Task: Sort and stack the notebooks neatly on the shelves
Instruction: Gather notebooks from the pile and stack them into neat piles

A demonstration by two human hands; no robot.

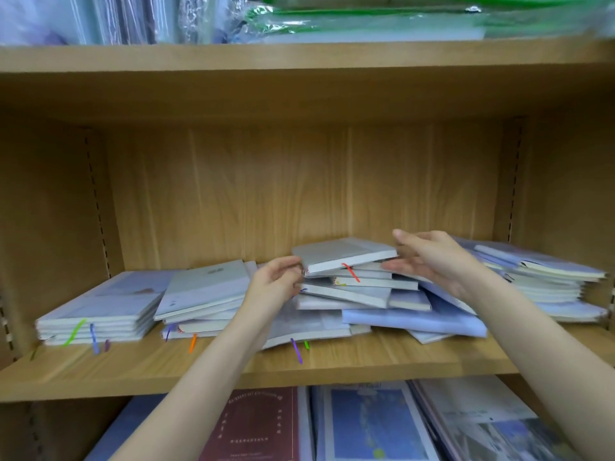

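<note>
On shelf (pixel 399 357), left hand (pixel 276 281) pinches top notebook (pixel 342 252) at 9 o'clock, right hand (pixel 429 257) spread at 3; lifting may topple crooked pile (pixel 359 294).

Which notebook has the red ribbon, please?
The grey notebook topping the middle pile; the left hand pinches its corner. Other ribbons are green, purple or orange.

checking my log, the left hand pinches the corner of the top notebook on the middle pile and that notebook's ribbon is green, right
Not quite: the ribbon on the top notebook is red, not green, as the head view shows. The left hand does pinch that notebook's corner on the middle pile.
</note>
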